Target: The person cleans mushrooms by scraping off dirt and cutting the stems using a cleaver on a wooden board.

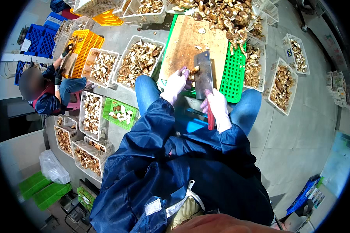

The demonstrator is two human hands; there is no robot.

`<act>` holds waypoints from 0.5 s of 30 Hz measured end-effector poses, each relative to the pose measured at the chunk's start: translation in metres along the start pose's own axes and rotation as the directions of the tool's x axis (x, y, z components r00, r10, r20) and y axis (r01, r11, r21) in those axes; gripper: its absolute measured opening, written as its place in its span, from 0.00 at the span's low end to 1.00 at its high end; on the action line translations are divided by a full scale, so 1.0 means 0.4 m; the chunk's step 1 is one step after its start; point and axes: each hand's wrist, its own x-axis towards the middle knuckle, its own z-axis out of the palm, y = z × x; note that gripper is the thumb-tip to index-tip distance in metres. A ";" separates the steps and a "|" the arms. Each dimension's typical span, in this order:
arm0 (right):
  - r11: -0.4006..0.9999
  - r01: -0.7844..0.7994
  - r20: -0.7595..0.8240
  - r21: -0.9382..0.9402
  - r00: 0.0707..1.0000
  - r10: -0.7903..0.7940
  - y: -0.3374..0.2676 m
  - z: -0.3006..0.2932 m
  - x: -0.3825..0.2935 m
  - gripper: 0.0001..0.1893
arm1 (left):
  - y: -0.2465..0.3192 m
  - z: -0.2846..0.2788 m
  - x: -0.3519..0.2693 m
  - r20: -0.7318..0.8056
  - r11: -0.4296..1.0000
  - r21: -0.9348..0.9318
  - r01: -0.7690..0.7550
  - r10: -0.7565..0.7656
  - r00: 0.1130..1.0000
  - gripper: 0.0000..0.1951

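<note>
My gloved left hand holds a small brown mushroom by the near edge of a wooden cutting board. Close beside it on the right is the broad blade of a cleaver; I cannot tell whether blade and mushroom touch. The cleaver's red handle is in my gloved right hand. Under the board lies an upturned-looking green plastic crate. A few pale mushroom scraps are scattered on the board. At its far end rises a big heap of brown mushrooms.
White baskets of mushrooms stand left and right of the board. A small green basket with white-stemmed mushrooms is near my left knee. Farther left, a seated co-worker works at a yellow crate. Grey tiled floor extends right.
</note>
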 end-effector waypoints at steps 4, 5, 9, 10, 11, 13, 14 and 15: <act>0.998 -0.005 -0.056 -0.055 0.998 0.002 -0.036 -0.002 -0.011 0.14 | 0.030 -0.026 -0.055 -0.153 0.742 0.605 -0.288 0.463 0.873 0.16; 0.998 0.041 -0.048 -0.044 0.998 -0.043 -0.025 -0.018 -0.011 0.14 | 0.036 -0.021 -0.061 -0.178 0.681 0.625 -0.381 0.600 0.780 0.15; 0.997 0.073 -0.027 0.032 0.997 -0.073 -0.030 0.013 -0.004 0.14 | 0.032 0.000 -0.042 0.084 0.580 0.520 -0.627 0.696 0.713 0.18; 1.000 0.008 -0.037 0.018 0.999 -0.007 -0.041 0.023 -0.006 0.13 | 0.021 0.012 -0.038 0.115 0.548 0.522 -0.654 0.715 0.690 0.20; 1.000 0.009 -0.035 0.020 0.999 -0.008 -0.042 0.033 -0.005 0.13 | 0.013 0.016 -0.040 0.115 0.546 0.524 -0.653 0.715 0.690 0.20; 0.995 -0.033 -0.092 0.093 0.995 0.041 -0.042 0.035 -0.009 0.14 | -0.005 0.033 -0.042 0.016 0.650 0.409 -0.641 0.697 0.717 0.23; 0.993 0.022 -0.057 0.118 0.998 -0.016 -0.026 0.028 -0.003 0.15 | -0.023 0.040 -0.030 0.019 0.726 0.263 -0.636 0.655 0.755 0.25; 0.992 0.022 -0.058 0.122 0.998 -0.015 -0.021 0.025 0.002 0.15 | -0.028 0.044 -0.030 0.024 0.724 0.265 -0.636 0.655 0.755 0.25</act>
